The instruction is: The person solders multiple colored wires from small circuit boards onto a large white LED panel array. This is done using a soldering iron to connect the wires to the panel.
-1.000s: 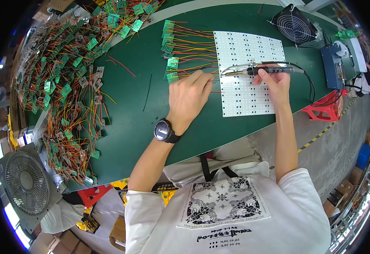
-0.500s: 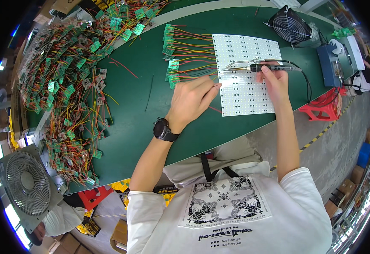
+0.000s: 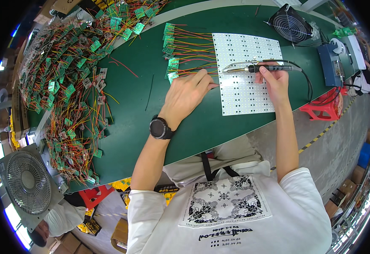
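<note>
A white LED panel point(image 3: 246, 99) lies on the green table, with rows of small dots across it. My right hand point(image 3: 274, 82) grips a soldering iron point(image 3: 284, 67) with a thin curved metal tube along it; its tip is over the panel's left side. Red, yellow and dark wires point(image 3: 193, 47) run from the panel's left edge to a column of small green circuit boards point(image 3: 168, 40). Just left of that edge, my left hand point(image 3: 187, 94) is closed in a pinch, its fingertips near the panel. What it pinches is hidden, and it partly covers the lowest boards and wires.
A large heap of wired green boards point(image 3: 68, 91) fills the table's left side. Loose wires point(image 3: 123, 68) lie beside it. A black fan point(image 3: 291, 26) and a blue soldering station point(image 3: 330, 65) stand at the right. A grey fan point(image 3: 27, 182) is at lower left, near another person.
My left hand has shifted slightly left and its fingers have moved up over the lowest green boards. The soldering iron in my right hand has hardly moved.
</note>
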{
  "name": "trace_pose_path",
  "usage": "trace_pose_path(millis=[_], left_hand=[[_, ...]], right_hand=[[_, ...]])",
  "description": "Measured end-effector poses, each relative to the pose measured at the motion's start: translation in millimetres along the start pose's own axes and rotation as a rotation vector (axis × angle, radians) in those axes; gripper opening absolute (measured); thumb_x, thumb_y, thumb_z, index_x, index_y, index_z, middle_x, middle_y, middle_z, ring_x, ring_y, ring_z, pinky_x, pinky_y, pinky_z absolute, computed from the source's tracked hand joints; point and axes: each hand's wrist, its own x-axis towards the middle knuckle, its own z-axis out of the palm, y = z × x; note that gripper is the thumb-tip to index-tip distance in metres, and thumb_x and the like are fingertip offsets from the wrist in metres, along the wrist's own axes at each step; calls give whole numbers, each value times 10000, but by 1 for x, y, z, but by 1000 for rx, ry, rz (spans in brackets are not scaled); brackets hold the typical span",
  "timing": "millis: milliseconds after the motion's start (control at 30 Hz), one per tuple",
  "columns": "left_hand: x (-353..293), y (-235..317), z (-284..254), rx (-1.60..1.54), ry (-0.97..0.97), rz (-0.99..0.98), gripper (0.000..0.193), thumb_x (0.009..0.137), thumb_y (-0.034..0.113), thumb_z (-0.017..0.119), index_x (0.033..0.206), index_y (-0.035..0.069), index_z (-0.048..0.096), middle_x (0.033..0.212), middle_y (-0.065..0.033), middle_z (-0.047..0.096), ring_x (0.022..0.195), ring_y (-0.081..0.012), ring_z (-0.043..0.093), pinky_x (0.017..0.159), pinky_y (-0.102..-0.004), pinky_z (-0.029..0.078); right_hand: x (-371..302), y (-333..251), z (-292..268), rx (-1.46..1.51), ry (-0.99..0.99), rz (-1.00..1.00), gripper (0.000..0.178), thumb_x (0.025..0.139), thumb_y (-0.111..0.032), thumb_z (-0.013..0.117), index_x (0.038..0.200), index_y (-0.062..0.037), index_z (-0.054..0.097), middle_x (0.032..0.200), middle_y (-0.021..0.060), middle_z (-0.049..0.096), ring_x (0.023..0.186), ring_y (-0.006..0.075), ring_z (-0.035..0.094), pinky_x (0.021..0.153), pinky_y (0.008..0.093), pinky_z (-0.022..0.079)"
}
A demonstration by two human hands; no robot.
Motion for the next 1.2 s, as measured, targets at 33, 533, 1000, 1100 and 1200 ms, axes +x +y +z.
trace_pose_path(millis=[33,533,1000,1100,1200], left_hand=[[0,-1,1,-2,-2,1,101,834,98,698,850,48,611,826,-49,564,666,-245,615,568,-358,484],[0,-3,0,-134,111,-77,83,778,78,748,857,61,731,753,-18,619,546,-181,560,500,-297,454],[0,-5,1,-119,110,-43,83,769,70,741,846,48,720,754,-32,620,620,-218,606,537,-321,477],[1,-4,0,-106,102,-46,79,768,71,740,841,51,717,757,-32,619,624,-220,607,541,-319,480],[0,-3,-1,-92,94,-49,79,769,74,739,843,55,719,763,-31,620,626,-222,608,543,-320,482]], right_hand=[[0,0,0,-12,-1,1,181,888,-56,671,1040,38,637,767,89,667,638,150,620,585,266,456],[-3,-2,-4,-46,-49,29,187,875,-41,680,1035,50,644,792,113,686,661,175,652,610,274,490],[-4,-5,0,-87,-81,33,194,876,-45,688,1039,53,645,808,124,695,675,179,666,621,276,504],[-4,-4,0,-81,-77,36,198,873,-46,692,1036,56,646,806,126,694,674,180,666,622,277,506],[-4,-6,2,-89,-72,38,200,872,-45,692,1036,59,645,807,129,695,672,181,665,623,280,509]])
